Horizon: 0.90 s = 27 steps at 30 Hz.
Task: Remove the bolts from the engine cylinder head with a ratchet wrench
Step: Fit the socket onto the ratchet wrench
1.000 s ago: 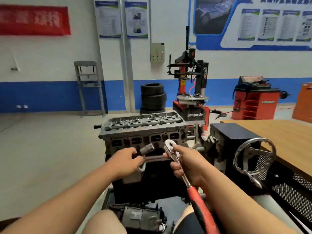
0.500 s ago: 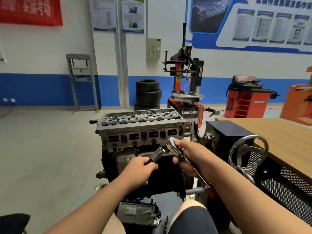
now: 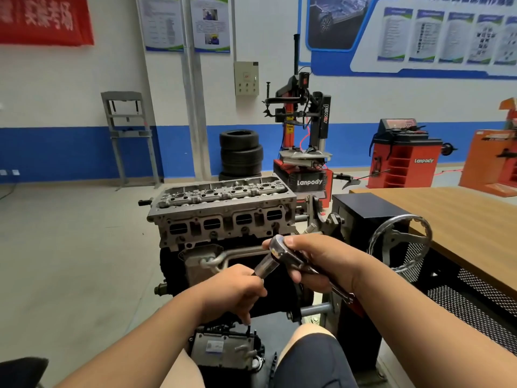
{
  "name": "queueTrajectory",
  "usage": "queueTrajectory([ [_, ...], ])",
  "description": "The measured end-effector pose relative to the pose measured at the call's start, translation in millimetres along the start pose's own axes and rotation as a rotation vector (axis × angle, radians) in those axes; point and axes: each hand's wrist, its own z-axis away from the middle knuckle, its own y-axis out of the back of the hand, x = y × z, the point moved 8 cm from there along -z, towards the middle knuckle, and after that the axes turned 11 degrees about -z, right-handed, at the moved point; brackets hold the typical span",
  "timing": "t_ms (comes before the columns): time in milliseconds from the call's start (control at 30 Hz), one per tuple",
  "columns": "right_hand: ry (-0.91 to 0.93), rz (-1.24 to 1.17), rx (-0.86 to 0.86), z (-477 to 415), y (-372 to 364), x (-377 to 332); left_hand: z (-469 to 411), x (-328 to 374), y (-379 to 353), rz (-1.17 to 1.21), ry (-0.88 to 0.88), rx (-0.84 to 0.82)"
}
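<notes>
Ratchet wrench (image 3: pixel 277 245) shaft under right hand (image 3: pixel 321 260)

Room lies open above the cylinder head (image 3: pixel 221 208); handwheel (image 3: pixel 397 238) and black box (image 3: pixel 363 208) stand to its right

Holds both bare forearms forward from the lower edge, wrists near each other. Curls the left grip (image 3: pixel 235 289) round the lower end of a socket (image 3: pixel 265 266), knuckles up. Wraps the right grip (image 3: pixel 316 261) round the wrench (image 3: pixel 277 247) just behind its head, thumb up beside the head, slightly higher than the left. Shows bare knees below.
</notes>
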Motion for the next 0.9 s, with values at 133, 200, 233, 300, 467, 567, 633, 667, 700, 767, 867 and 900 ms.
queueTrajectory([
  [133, 0.039, 0.026, -0.077, 5, -10, -4, 0, 5, -10, -0.064, 0.003, -0.075],
  [200, 0.032, 0.013, -0.058, 3, -9, -3, -6, 6, -5, -0.143, 0.003, -0.002],
  [233, 0.014, 0.012, -0.037, 1, -9, -3, -9, 10, 0, -0.195, -0.019, 0.066],
  [300, -0.047, 0.005, 0.015, -4, -7, 0, -15, 23, 9, -0.269, -0.106, 0.162],
  [467, 0.013, -0.102, -0.029, -18, 8, -29, -34, 42, 39, -0.042, -0.232, 0.180],
  [567, 0.092, -0.087, -0.092, -29, 29, -65, -58, 63, 60, -0.026, -0.278, 0.158],
  [633, 0.126, -0.005, -0.117, -41, 43, -95, -79, 86, 79, -0.061, -0.269, 0.198],
  [667, 0.142, 0.036, -0.110, -49, 51, -113, -89, 100, 90, -0.065, -0.280, 0.229],
  [700, 0.157, 0.067, -0.090, -58, 58, -130, -100, 113, 102, -0.058, -0.293, 0.266],
  [767, 0.189, 0.123, -0.034, -78, 73, -164, -120, 136, 131, 0.015, -0.304, 0.355],
  [867, 0.226, 0.228, 0.081, -108, 97, -202, -150, 156, 173, 0.160, -0.311, 0.486],
  [900, 0.215, 0.264, 0.117, -118, 104, -211, -161, 160, 185, 0.195, -0.320, 0.511],
])
